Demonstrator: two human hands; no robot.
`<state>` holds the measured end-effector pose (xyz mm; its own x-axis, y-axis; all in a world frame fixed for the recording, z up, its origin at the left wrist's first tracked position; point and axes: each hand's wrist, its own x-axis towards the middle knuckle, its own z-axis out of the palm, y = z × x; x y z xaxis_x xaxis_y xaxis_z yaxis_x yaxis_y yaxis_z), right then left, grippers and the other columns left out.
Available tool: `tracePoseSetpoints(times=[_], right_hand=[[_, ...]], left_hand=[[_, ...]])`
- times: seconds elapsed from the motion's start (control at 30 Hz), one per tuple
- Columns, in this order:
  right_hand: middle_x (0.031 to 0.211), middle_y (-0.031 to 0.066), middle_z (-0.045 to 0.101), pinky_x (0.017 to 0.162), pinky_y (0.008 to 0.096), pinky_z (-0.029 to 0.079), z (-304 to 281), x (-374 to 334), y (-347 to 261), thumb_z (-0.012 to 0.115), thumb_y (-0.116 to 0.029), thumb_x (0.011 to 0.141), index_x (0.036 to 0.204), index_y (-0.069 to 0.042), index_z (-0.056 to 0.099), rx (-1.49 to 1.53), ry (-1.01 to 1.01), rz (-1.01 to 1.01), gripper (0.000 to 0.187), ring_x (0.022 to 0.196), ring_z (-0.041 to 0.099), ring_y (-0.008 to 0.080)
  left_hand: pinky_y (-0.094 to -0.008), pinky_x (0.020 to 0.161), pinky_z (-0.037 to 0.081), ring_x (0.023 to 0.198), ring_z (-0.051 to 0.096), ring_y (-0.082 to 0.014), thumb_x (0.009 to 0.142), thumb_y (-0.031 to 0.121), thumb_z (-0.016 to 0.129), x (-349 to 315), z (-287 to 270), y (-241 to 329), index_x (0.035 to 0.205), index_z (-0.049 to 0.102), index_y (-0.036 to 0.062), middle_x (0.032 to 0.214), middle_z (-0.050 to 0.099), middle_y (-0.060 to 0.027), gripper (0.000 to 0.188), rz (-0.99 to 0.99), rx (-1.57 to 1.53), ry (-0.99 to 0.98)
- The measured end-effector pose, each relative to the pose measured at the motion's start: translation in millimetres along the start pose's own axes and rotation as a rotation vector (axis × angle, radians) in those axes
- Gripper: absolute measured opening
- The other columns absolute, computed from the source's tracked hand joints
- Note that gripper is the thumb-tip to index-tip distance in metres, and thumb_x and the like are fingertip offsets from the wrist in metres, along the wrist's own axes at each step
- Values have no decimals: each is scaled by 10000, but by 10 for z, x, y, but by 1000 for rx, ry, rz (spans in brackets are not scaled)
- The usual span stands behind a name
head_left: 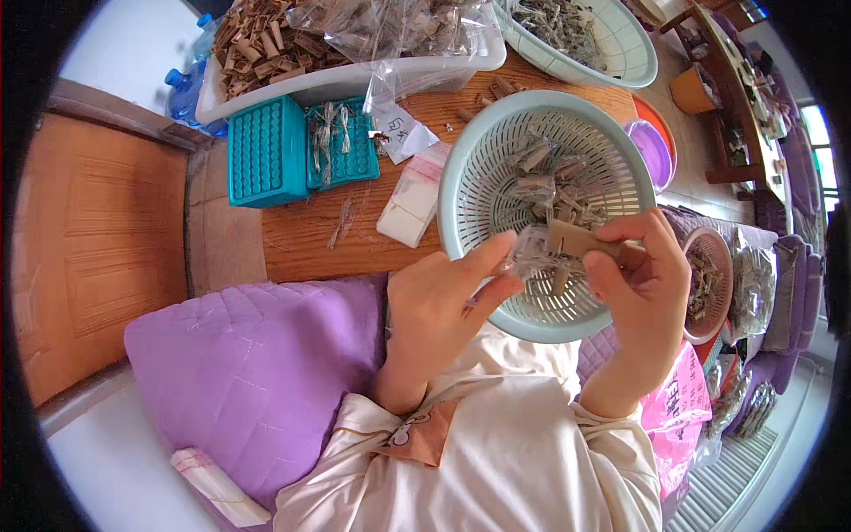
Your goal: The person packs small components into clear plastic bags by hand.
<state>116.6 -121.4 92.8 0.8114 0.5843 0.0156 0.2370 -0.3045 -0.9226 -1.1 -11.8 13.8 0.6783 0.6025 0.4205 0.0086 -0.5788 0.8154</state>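
Note:
Over the grey-green slotted basket (458, 168), my right hand (645, 279) grips a flat tan piece (572, 239) between thumb and fingers. A small clear plastic bag (532, 246) lies against the tan piece's left end. My left hand (443, 306) has its index fingertip and thumb at the bag's left edge; whether they pinch it is hard to see. Inside the basket are several small bagged tan pieces (536, 186).
Left of the basket, a stack of white packets (412, 208) lies on the wooden table (301, 235). Teal trays (268, 146), one with thin metallic pieces, stand farther left. Behind are a white bin (355, 82) of brown pieces and a pale green basket (625, 44). A purple quilted cushion (248, 372) is beside me.

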Motion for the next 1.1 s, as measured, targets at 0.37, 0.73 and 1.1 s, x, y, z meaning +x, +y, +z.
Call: tracePoseSetpoints(times=[0.37,0.73,1.1], right_hand=[[771,7,445,535,170,407,-74,71,3,627,73,643,803,32,535,155,-246,109,189,634,514,51],[776,20,451,505,162,404,-30,45,18,586,116,647,807,54,511,108,-59,60,187,595,509,65],[776,18,456,501,161,396,-58,52,51,608,100,644,790,42,523,106,-30,55,178,594,505,51]], left_hand=[[-278,502,443,534,555,-185,620,203,711,11,31,-81,992,595,105,741,627,-45,402,-43,-186,-82],[-264,532,448,607,601,-165,623,182,717,-28,64,-108,952,602,105,682,632,-36,357,-147,-337,-49],[-188,477,402,635,619,-114,552,82,772,7,3,-39,931,620,42,718,627,-82,410,-94,-225,-70]])
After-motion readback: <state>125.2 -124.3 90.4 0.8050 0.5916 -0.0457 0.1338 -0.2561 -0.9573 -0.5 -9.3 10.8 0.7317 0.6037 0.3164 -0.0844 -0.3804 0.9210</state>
